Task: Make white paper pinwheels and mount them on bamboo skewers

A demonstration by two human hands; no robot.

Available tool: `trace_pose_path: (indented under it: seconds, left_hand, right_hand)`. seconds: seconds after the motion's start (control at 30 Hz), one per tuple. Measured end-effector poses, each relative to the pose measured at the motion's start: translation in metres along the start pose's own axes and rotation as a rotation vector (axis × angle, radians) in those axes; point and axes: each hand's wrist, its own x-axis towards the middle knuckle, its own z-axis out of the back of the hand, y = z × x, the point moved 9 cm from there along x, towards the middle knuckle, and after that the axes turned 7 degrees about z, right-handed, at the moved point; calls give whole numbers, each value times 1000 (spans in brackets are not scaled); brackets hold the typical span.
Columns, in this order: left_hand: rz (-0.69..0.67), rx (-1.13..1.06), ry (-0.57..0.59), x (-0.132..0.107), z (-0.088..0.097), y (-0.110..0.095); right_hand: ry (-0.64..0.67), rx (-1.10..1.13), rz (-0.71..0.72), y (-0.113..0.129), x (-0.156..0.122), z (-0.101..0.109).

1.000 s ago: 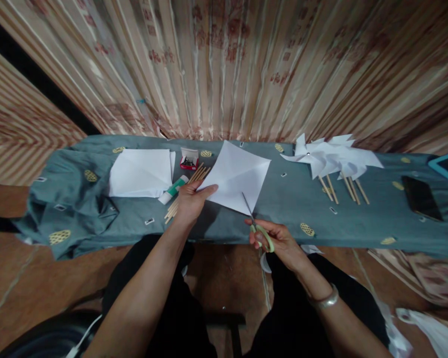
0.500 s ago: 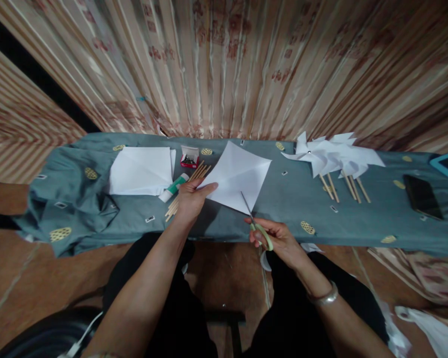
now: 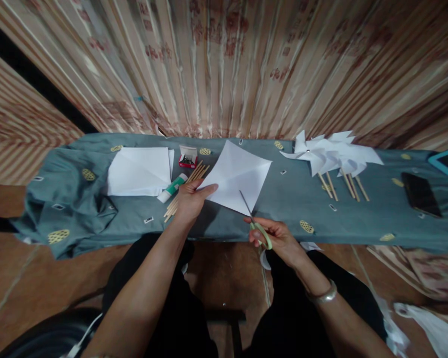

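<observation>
Scissors lying across the near corner of a pinched sheet

The left hand (image 3: 191,199) is pinching the left corner of a white paper sheet (image 3: 237,171), its thumb pressing on top and its fingers curling underneath. The sheet is spreading rightward from that grip, its nearest corner pointing toward the right hand (image 3: 274,236). The right hand is closing its fingers around the handles of the scissors (image 3: 262,229), whose visible blade is reaching forward from the grip over that corner, toward the sheet's middle. How far apart the blades are standing, I cannot tell.

The step in hand appears to be a cut inward from the corner. The next move seems to be calling for a steady left pinch and blades staying in line between corner and middle.

Wooden sticks (image 3: 197,173) are running beneath the left hand; a glue tube (image 3: 172,188) is lying just left of it, with a paper stack (image 3: 140,171) farther left. Beyond the right hand and to its right, white pinwheels (image 3: 332,154) are lying together.
</observation>
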Motion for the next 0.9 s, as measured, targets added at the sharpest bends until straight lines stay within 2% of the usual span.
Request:
trace_pose_path:
  seconds: [0.43, 0.9]
  left_hand:
    - [-20, 11, 6, 0, -2, 1]
    - [12, 3, 0, -2, -5, 7]
  right_hand:
    - [-6, 10, -13, 7, 0, -4]
    - [-6, -22, 36, 12, 3, -8]
